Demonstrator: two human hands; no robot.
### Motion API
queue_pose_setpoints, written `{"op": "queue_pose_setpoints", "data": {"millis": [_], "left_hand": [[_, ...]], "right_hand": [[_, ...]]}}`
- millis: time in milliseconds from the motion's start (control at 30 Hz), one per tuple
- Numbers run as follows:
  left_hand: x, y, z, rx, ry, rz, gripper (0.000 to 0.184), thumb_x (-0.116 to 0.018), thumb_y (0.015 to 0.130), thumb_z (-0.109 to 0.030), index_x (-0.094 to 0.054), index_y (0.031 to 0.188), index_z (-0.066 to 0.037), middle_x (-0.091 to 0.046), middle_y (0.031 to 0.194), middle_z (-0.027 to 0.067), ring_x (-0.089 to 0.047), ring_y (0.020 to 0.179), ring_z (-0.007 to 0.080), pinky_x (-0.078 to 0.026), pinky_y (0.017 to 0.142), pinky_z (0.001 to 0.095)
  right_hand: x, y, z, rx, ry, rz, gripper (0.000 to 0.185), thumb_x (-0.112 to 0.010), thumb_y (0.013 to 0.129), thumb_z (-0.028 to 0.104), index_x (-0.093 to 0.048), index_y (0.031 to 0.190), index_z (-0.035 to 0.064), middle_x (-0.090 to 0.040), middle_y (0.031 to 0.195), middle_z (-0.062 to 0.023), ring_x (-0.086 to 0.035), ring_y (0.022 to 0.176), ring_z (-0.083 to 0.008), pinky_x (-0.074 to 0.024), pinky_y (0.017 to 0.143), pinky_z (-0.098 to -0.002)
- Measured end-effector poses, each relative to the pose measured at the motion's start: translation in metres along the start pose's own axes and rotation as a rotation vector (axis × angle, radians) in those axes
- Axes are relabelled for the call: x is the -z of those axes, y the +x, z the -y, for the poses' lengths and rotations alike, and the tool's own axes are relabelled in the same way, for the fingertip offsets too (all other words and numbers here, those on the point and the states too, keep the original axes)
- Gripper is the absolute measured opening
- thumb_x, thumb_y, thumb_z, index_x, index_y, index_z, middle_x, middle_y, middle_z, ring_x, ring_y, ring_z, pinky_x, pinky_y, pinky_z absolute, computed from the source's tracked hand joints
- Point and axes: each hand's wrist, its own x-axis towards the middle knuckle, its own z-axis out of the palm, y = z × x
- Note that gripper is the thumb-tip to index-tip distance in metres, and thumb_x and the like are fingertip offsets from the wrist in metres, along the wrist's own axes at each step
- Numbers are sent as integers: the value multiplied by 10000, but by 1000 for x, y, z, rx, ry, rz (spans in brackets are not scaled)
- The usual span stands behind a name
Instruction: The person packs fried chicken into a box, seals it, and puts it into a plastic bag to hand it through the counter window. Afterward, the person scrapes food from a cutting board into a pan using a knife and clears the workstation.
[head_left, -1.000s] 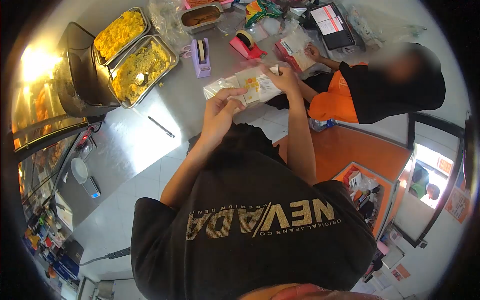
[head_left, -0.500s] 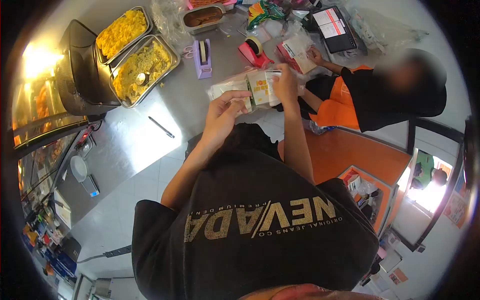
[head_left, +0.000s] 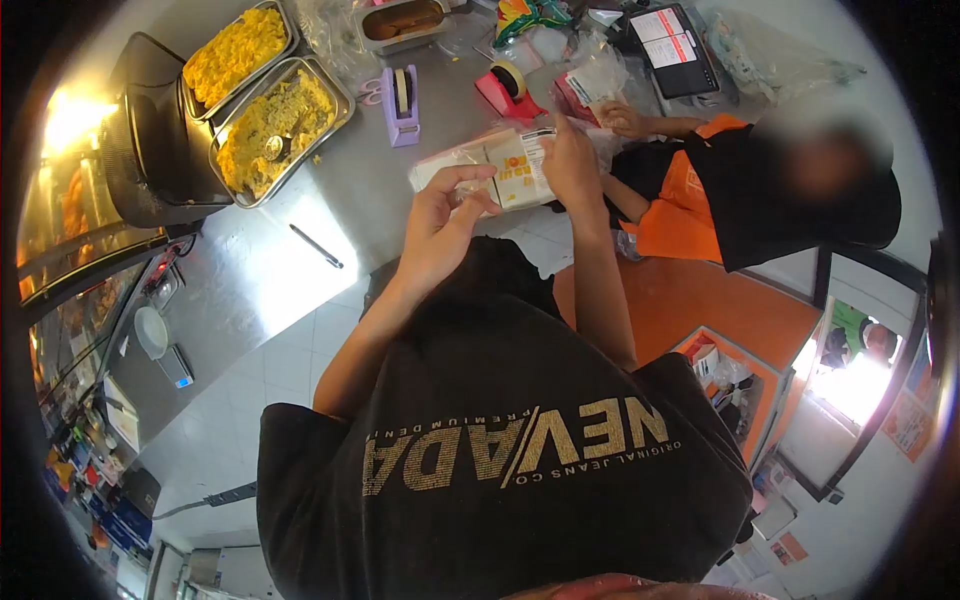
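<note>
A pale food packet (head_left: pixel 517 177) with yellow and red lettering and a printed white label lies inside clear plastic, near the counter edge. My right hand (head_left: pixel 573 168) grips its right end, thumb on top beside the label. At its left part is my left hand (head_left: pixel 440 217), thumb and forefinger spread apart over the packet. The fingertips are at the plastic; the other fingers are curled and partly hidden. Just beyond are a pink tape dispenser (head_left: pixel 491 97) and a purple tape dispenser (head_left: pixel 402 125).
On the metal counter (head_left: pixel 245 240) lies a black pen (head_left: pixel 316 246). Trays of yellow food (head_left: pixel 240 55) stand at the left, a tray of brown sauce (head_left: pixel 405 22) at the back. A co-worker (head_left: pixel 690 185) at the right handles a plastic-wrapped packet. A tablet (head_left: pixel 675 60) lies behind.
My left thumb and forefinger have moved apart from a closer pinch over the packet. My right hand keeps its grip. The view has shifted slightly.
</note>
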Motion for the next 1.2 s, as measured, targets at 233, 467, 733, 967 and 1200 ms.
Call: {"op": "queue_pose_setpoints", "data": {"millis": [233, 467, 733, 967, 1200], "left_hand": [[-4, 7, -10, -33, -33, -10, 286, -540, 931, 1, -621, 1204, 24, -617, 1177, 103, -641, 932, 128, -476, 835, 274], [-5, 9, -12, -60, 15, -5, 269, -560, 942, -9, -626, 1200, 23, -580, 1201, 109, -660, 893, 140, -494, 797, 263], [-7, 9, -14, -62, 47, -4, 267, -553, 960, -31, -609, 1213, 34, -575, 1179, 104, -655, 923, 152, -503, 858, 288], [-9, 7, -19, -81, 76, -21, 257, -549, 957, -9, -619, 1202, 27, -541, 1200, 106, -649, 977, 180, -539, 869, 296], [-14, 8, -25, -24, 140, -12, 293, -498, 978, -12, -583, 1254, 32, -571, 1201, 95, -630, 970, 157, -468, 912, 304]], "right_hand": [[56, -4, 13, 48, 139, -117, 180, -663, 854, 104, -642, 1019, 36, -709, 908, -195, -685, 879, -413, -518, 784, -487], [49, 12, 5, -11, -158, 94, 270, -764, 787, 136, -650, 989, -2, -709, 884, -202, -710, 837, -375, -545, 754, -462], [15, 25, -25, 90, -274, 49, 290, -811, 750, 204, -630, 851, 1, -681, 745, -188, -687, 741, -373, -519, 694, -477], [51, 17, -13, 82, 15, -51, 262, -798, 782, 200, -617, 832, 18, -695, 758, -148, -701, 715, -332, -515, 636, -437], [91, 1, -7, 6, 8, -422, 243, -788, 791, 206, -607, 829, 49, -642, 767, -88, -644, 722, -311, -497, 668, -405]]}}
